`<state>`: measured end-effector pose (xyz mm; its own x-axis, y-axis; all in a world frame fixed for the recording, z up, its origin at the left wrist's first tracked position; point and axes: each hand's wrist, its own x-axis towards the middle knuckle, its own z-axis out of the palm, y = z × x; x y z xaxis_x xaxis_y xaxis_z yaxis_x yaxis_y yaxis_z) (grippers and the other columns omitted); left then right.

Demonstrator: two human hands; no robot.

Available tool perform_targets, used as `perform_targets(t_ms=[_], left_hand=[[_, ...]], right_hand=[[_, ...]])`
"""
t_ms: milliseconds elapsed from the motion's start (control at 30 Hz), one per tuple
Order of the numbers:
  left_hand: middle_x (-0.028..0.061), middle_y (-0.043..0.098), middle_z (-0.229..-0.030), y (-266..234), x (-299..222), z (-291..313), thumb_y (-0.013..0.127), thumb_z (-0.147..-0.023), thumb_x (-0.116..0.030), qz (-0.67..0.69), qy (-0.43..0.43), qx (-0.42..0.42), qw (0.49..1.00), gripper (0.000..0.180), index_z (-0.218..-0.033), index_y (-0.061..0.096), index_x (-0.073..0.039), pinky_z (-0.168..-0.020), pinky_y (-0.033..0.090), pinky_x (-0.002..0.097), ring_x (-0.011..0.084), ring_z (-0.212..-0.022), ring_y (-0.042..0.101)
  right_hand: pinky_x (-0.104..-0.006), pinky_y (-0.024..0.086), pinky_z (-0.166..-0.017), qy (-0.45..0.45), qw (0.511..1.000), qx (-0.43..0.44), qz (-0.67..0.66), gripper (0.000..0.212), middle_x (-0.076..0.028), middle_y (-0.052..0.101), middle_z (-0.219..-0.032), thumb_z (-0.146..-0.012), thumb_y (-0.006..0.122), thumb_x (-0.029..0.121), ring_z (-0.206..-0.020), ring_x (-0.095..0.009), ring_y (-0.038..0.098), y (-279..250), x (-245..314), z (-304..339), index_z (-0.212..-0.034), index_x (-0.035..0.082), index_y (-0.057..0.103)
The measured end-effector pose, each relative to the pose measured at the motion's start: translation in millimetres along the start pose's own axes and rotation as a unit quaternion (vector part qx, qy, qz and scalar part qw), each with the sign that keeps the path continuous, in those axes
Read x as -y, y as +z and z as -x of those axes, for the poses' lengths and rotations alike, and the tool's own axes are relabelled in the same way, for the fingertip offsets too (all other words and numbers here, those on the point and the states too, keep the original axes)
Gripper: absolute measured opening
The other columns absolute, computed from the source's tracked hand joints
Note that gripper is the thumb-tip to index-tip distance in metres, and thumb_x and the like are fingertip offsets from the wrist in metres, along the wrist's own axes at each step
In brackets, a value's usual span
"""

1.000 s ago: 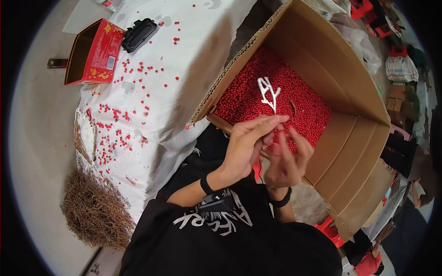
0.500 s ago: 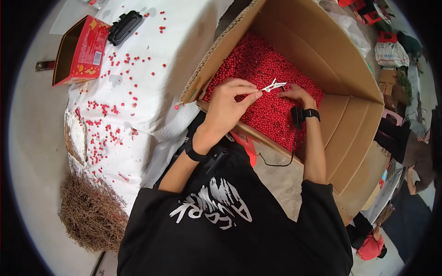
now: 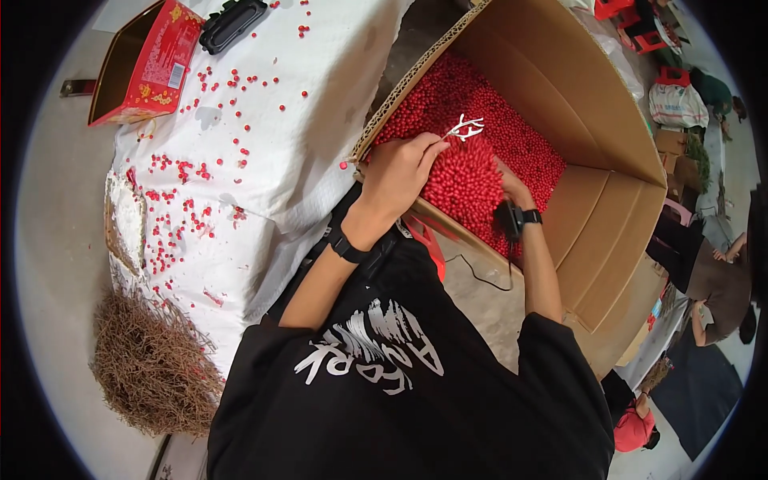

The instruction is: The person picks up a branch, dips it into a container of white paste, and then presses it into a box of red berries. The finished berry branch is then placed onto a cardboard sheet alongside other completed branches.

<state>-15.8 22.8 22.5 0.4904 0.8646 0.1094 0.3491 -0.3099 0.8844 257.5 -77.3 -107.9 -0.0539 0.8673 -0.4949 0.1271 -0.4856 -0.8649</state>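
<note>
My left hand (image 3: 406, 170) is closed in a pinch on the stem of a small white branched twig (image 3: 466, 128), over the near left side of an open cardboard box (image 3: 614, 196). Red berries (image 3: 532, 152) fill the bottom of that box. A dense clump of red berries (image 3: 464, 182), raised and slightly blurred, lies against my right hand (image 3: 517, 192). Its fingers are mostly hidden behind the clump and seem to hold it. A black device (image 3: 509, 218) with a cable sits at my right wrist.
Loose red berries (image 3: 182, 170) are scattered over a white cloth (image 3: 264, 188) on the left. Beyond them stand a red carton (image 3: 164, 68) and a black case (image 3: 232, 26). Dry brown twigs (image 3: 152, 364) are heaped at the near left. People work at the far right.
My right hand has come up with a clump of berries in front of its fingers. The twig in my left hand has shifted away from my right hand.
</note>
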Motion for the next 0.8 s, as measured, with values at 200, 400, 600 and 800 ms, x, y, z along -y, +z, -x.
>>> perform_targets(t_ms=[200, 400, 600, 800], left_hand=[[0.0191, 0.068, -0.083, 11.2, 0.0, -4.8, 0.062, -0.094, -0.020, -0.062, -0.034, -0.011, 0.997, 0.019, -0.098, 0.070, -0.003, -0.063, 0.052, 0.0405, 0.0364, -0.074, 0.067], [0.0188, 0.067, -0.079, 15.8, 6.1, -3.3, 0.062, -0.094, -0.023, -0.118, -0.034, -0.003, 0.992, 0.019, -0.096, 0.071, -0.006, -0.062, 0.051, 0.0442, 0.0370, -0.072, 0.066], [0.0155, 0.069, -0.081, 9.7, 1.4, -4.7, 0.061, -0.093, -0.027, -0.107, -0.036, 0.018, 0.994, 0.022, -0.095, 0.072, -0.008, -0.064, 0.052, 0.0430, 0.0352, -0.074, 0.067], [0.0113, 0.071, -0.081, 9.4, 3.6, -3.5, 0.063, -0.091, -0.029, -0.052, -0.044, -0.005, 0.998, 0.023, -0.095, 0.072, -0.008, -0.065, 0.052, 0.0381, 0.0319, -0.074, 0.068]], right_hand=[[-0.0353, 0.045, -0.097, 0.057, 0.982, -0.169, -0.063, 0.043, -0.015, 0.054, -0.137, -0.085, 0.051, 0.002, -0.117, -0.024, 0.056, -6.3, 105.1, 41.2, -0.127, -0.002, 0.057], [-0.0398, 0.048, -0.092, -0.092, 0.830, -0.455, 0.309, 0.049, -0.019, 0.056, -0.116, -0.071, 0.051, -0.002, -0.099, -0.034, 0.062, 57.2, 207.2, 56.6, -0.117, 0.005, 0.063], [-0.0447, 0.048, -0.094, -0.112, 0.782, -0.504, 0.350, 0.048, -0.021, 0.055, -0.114, -0.072, 0.052, -0.001, -0.106, -0.041, 0.058, 51.8, 211.1, 25.8, -0.117, 0.009, 0.064], [-0.0467, 0.047, -0.095, -0.100, 0.817, -0.383, 0.418, 0.047, -0.025, 0.053, -0.121, -0.075, 0.056, 0.002, -0.109, -0.045, 0.055, -43.6, 90.7, -36.7, -0.120, 0.008, 0.061]])
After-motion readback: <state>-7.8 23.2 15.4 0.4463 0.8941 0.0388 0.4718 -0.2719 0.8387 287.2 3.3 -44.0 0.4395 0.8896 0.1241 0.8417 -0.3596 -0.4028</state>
